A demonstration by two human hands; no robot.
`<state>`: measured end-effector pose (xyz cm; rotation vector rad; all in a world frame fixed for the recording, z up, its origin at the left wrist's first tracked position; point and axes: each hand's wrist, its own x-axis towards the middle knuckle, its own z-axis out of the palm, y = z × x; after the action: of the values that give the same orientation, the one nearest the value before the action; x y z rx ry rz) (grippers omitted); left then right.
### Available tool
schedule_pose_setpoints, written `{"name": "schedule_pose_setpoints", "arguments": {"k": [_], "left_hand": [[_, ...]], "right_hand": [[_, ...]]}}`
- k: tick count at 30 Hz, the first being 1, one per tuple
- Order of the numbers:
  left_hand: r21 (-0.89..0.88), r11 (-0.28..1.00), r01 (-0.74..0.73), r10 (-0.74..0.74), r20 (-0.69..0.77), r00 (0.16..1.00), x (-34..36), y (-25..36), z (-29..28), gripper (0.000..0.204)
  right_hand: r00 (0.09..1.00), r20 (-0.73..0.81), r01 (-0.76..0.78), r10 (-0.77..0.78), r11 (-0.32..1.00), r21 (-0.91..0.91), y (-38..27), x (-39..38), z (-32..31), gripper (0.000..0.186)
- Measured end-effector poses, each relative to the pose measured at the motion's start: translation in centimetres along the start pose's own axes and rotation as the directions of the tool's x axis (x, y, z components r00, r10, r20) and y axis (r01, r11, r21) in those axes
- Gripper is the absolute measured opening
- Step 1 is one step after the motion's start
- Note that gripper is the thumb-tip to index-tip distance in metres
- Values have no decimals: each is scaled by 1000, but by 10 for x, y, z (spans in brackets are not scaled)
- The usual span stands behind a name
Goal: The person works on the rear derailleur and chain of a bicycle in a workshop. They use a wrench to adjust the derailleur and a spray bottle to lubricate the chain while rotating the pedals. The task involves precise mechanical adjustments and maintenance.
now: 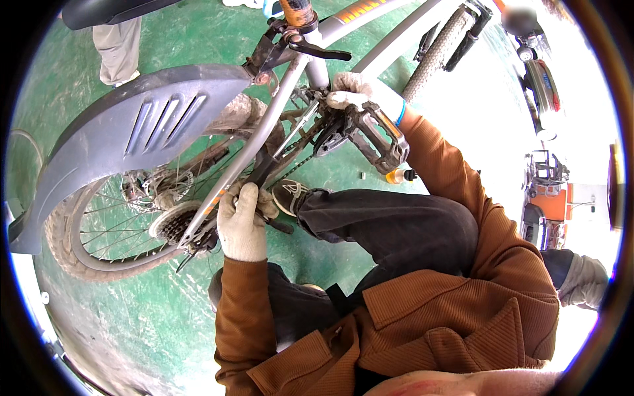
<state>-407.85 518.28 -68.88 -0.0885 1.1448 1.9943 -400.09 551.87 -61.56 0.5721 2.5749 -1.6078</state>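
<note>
A grey bicycle frame (242, 167) with a black quick-release seat clamp (319, 50) stands in front of me. My left hand (244, 223), in a white glove, is at the lower part of the rear stay, near the cassette (173, 225). Its fingers are curled closed; what lies inside them is hidden. Farther forward my right hand (349, 91), also gloved, is closed at the foot of the seat tube, above the chainring (329, 136). I cannot make out what it grips. Just beside its wrist is the black pedal (382, 138).
A grey mudguard (99, 135) arches over the muddy rear wheel (66, 247). The front wheel (437, 63) is at the upper right. A small yellow bottle (396, 176) lies on the green floor by my knee. Another person's leg (117, 49) stands at the upper left; a scooter (543, 89) is far right.
</note>
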Motion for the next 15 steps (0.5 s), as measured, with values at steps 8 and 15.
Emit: {"name": "schedule_pose_setpoints", "arguments": {"k": [8, 15], "left_hand": [[125, 981, -147, 151, -27, 988, 1, -8, 10, 32], [149, 984, -99, 107, -43, 993, -1, 6, 20, 35]], "right_hand": [[1000, 7, -6, 6, 1000, -13, 2, 1, 1, 38], [1000, 26, 4, -6, 997, 83, 11, 2, -1, 36]]}}
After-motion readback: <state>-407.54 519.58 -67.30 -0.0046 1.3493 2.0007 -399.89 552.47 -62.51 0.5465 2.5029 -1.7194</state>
